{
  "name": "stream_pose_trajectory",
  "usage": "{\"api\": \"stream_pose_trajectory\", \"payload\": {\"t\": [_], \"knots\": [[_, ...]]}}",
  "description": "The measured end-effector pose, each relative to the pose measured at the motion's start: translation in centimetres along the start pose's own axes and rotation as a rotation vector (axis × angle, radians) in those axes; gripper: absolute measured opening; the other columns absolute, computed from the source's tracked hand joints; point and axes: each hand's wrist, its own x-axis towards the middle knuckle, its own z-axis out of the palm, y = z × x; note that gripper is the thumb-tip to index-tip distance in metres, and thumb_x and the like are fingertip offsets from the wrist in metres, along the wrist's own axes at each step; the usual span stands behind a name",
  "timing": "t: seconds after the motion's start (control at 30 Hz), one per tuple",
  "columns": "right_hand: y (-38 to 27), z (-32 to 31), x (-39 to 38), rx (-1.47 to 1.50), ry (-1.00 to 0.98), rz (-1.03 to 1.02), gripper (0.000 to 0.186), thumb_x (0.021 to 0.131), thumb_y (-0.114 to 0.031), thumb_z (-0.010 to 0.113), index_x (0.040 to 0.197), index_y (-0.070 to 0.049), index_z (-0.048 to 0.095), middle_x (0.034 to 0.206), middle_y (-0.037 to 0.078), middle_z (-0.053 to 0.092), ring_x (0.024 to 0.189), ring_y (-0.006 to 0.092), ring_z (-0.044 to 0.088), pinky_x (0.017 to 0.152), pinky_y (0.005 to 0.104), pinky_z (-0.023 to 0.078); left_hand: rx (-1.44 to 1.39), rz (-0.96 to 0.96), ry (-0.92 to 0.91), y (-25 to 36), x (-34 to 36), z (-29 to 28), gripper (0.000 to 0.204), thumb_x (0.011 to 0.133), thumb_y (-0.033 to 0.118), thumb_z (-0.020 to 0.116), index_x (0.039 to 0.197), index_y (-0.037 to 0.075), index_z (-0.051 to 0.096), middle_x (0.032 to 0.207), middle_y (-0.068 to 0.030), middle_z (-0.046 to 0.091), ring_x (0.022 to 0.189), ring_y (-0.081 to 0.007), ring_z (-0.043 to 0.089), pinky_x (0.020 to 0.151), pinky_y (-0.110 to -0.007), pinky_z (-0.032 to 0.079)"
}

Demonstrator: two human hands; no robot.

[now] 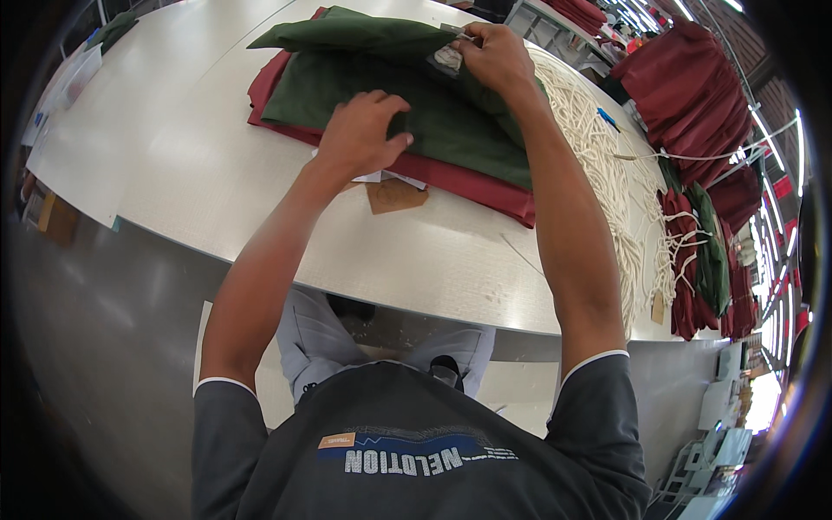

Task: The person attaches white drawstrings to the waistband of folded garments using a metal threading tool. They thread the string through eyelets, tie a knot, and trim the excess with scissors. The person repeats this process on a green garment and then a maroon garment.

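Folded dark green fabric (338,91) lies on top of folded maroon fabric (472,186) at the far middle of the table. My left hand (364,130) rests on the green fabric's near part, fingers spread and thumb apart, holding nothing. At the far edge my right hand (498,59) pinches the green fabric beside a small clear packet (448,59) with something whitish in it. The upper green layer is raised toward the far left. A brown cardboard tag (396,196) and some white paper stick out from under the near edge of the stack.
Many cream cords (589,147) lie in a long heap right of the stack, with a blue-handled tool (608,118) on them. Maroon and green bundles tied with cord (693,251) hang over the table's right edge. Larger maroon cloth (693,91) hangs beyond.
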Motion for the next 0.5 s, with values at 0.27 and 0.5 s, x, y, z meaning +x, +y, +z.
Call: {"api": "stream_pose_trajectory", "payload": {"t": [0.27,0.5], "knots": [[-0.3,0.0,-0.6,0.044,-0.032,0.08,0.03,0.09,-0.038,0.071,0.111,-0.018,0.077,0.093,0.014,0.076,0.09,0.0333,0.073,0.081,0.0432,0.055,0.074,-0.015,-0.123,0.1,2.0,3.2,0.047,0.085,0.033,0.076,0.126,0.013,0.066,0.126,-0.0113,0.063,0.126,-0.0336,0.055,0.105,-0.054,0.044],[-0.7,-1.4,-0.9,0.043,-0.053,0.095,0.029,0.088,-0.039,0.069,0.11,-0.021,0.077,0.103,0.015,0.076,0.101,0.04,0.071,0.087,0.0498,0.056,0.332,0.064,0.037,-1.1,5.9,7.2,0.034,0.088,0.03,0.071,0.116,0.012,0.07,0.12,-0.0115,0.066,0.117,-0.0349,0.062,0.096,-0.056,0.049]]}}
